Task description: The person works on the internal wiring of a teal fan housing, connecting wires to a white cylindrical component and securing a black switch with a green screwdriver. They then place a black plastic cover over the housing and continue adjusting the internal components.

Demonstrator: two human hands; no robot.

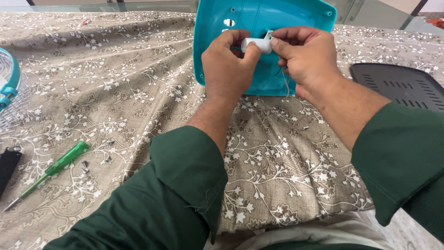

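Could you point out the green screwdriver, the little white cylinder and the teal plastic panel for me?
green screwdriver [64, 160]: head view, on its translucent green handle.
white cylinder [257, 44]: head view, on its side, between both hands.
teal plastic panel [259, 16]: head view, on its upper face.

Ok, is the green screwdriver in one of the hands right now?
No, the green screwdriver lies on the cloth, apart from both hands.

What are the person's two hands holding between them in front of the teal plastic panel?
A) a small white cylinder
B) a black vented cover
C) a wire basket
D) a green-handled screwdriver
A: the left hand and right hand pinch a small white cylinder between their fingers against the teal panel, while the green-handled screwdriver lies untouched on the patterned cloth.
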